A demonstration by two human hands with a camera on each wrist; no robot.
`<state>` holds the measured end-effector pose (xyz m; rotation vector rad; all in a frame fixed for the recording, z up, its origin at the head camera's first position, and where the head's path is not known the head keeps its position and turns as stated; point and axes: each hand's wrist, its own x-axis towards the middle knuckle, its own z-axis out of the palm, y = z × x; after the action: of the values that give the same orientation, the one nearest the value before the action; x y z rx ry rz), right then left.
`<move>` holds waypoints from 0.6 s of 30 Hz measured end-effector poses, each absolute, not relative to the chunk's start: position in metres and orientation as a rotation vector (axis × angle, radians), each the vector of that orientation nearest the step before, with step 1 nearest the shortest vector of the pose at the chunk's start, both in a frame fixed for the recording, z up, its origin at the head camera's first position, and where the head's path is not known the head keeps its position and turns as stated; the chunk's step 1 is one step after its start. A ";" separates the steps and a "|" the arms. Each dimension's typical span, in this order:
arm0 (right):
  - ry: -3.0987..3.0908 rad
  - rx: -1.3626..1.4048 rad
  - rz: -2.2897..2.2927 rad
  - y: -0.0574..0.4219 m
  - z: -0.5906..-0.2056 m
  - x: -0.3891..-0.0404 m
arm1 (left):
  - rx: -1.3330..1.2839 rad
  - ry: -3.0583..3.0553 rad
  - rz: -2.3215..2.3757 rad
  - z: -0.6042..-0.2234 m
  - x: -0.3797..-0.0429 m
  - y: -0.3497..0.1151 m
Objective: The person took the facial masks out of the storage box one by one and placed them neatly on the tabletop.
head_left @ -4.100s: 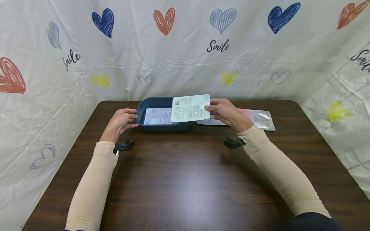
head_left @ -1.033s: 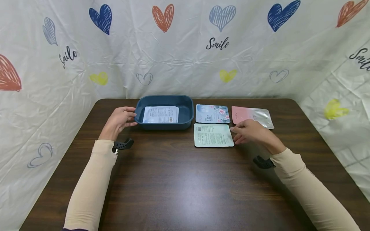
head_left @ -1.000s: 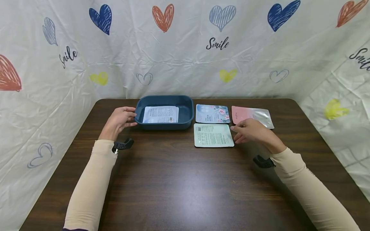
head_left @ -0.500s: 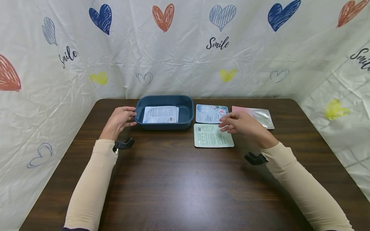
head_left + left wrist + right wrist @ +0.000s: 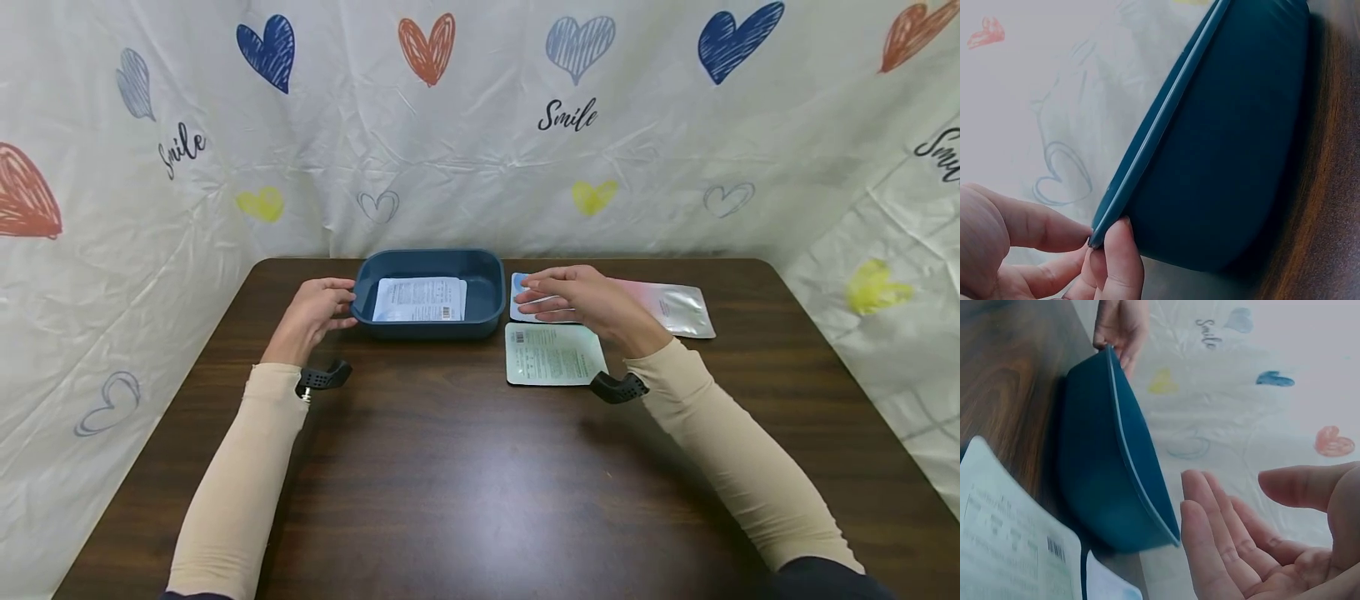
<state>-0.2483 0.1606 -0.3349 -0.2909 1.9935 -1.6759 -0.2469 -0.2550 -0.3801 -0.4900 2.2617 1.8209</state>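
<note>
Hands, two: the left hand is gripping the left rim of the one blue tub at upper centre of the head view, thumb and fingers pinching the edge; the right hand is hovering right of the tub, fingers loosely extended and thumb standing apart. Packets, four visible: one white-blue packet is lying inside the tub, three are lying on the one dark wooden surface just right of the tub. Of these, the pale green packet is sitting nearest the centre of the frame, text side showing; the light blue packet is lying behind it; the pink-and-silver packet is lying furthest right. The right hand is hiding most of the light blue packet and the left part of the pink-and-silver one. Whether another packet is lying beneath the one in the tub, cannot tell. Small print is blurring past reading. Black wrist bands, two: left band, right band. Beige sleeves, two, both running toward the lower edge. "Smile" is appearing three times on the white cloth, the rightmost being cut off by the frame. In the right wrist view the green packet is running out of frame at lower left; in the left wrist view the tub's upper end is being cropped.
</note>
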 end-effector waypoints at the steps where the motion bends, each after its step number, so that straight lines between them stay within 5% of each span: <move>1: 1.975 -0.289 -1.695 0.157 -0.335 -0.249 | -0.490 2.260 1.822 -0.380 -0.247 -0.255; 18: 1.841 -0.268 -1.809 0.113 -0.335 -0.276 | -0.528 2.248 1.808 -0.378 -0.248 -0.253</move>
<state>-0.2762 0.1131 -0.3350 -0.2683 1.8408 -1.8091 -0.2484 -0.2529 -0.3781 -0.5278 2.2483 1.8084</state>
